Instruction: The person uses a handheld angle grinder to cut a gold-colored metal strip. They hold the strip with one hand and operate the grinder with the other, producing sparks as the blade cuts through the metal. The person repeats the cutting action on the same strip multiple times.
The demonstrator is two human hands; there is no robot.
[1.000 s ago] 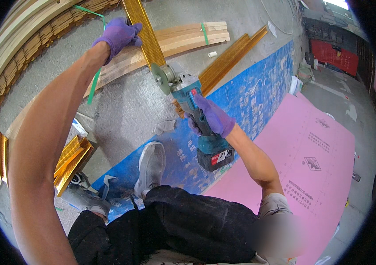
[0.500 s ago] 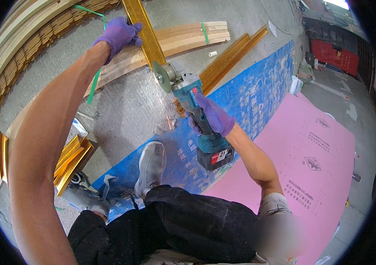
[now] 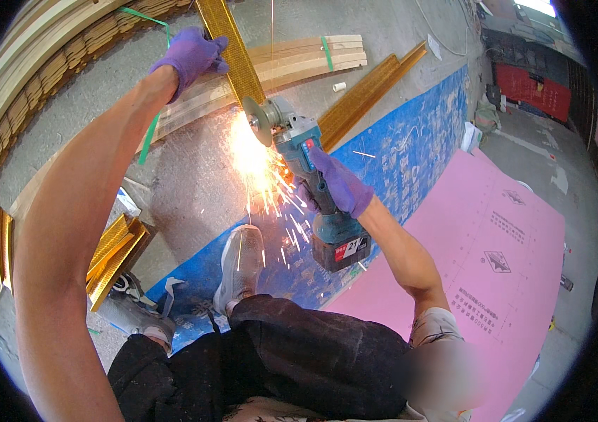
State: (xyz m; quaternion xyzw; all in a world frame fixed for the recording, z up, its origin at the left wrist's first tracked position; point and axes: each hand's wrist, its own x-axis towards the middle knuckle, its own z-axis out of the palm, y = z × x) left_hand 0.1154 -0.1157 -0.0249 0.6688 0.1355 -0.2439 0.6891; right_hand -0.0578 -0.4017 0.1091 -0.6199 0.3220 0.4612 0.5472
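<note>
My right hand point(image 3: 341, 184), in a purple glove, is wrapped round the body of a teal cordless angle grinder point(image 3: 297, 146) with a black battery at its lower end. The grinder's disc point(image 3: 259, 121) meets the near end of a long gold patterned metal strip point(image 3: 232, 53). Bright sparks point(image 3: 256, 158) spray from that contact down toward my shoe. My left hand point(image 3: 193, 59), gloved in purple too, is closed at the strip's left edge, farther up. Its fingertips are partly hidden, but it appears to grip the strip.
Gold strips point(image 3: 369, 91) lie right of the grinder, and cut gold pieces point(image 3: 117, 260) at lower left. Bundled wooden boards point(image 3: 292, 62) rest behind. A blue printed sheet point(image 3: 411, 133) and a pink board point(image 3: 453, 246) cover floor at right. My grey shoe point(image 3: 240, 260) stands below the sparks.
A large burst of sparks now flies from the disc, where only a faint streak showed before. Hands, grinder and gold strip have barely shifted.
</note>
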